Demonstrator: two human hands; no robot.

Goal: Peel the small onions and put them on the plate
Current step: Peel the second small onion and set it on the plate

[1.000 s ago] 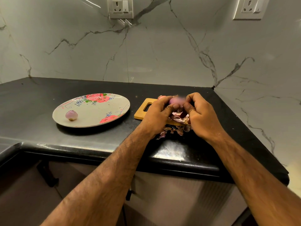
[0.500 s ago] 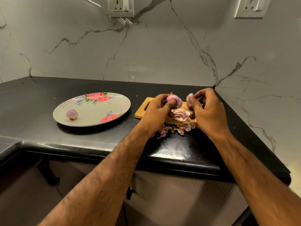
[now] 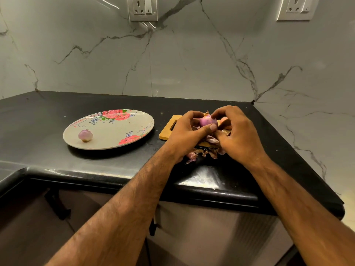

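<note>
A small purple onion point(image 3: 207, 120) is held above the wooden cutting board point(image 3: 169, 129). My left hand point(image 3: 187, 134) grips it from the left, thumb across its front. My right hand point(image 3: 238, 135) pinches its top with curled fingertips. Another onion point(image 3: 223, 120) peeks out behind my right fingers. One peeled onion point(image 3: 85, 135) lies on the left part of the floral plate point(image 3: 115, 129). Loose onion skins point(image 3: 203, 152) are piled on the board's near edge and the counter below my hands.
The black counter point(image 3: 48, 120) runs to a marble wall behind and on the right. Its front edge point(image 3: 115, 179) lies under my forearms. Two wall sockets point(image 3: 143, 8) sit high on the backsplash.
My right hand, which had pulled away to the right with a piece of skin, has come back onto the onion's top. The left hand still holds the onion.
</note>
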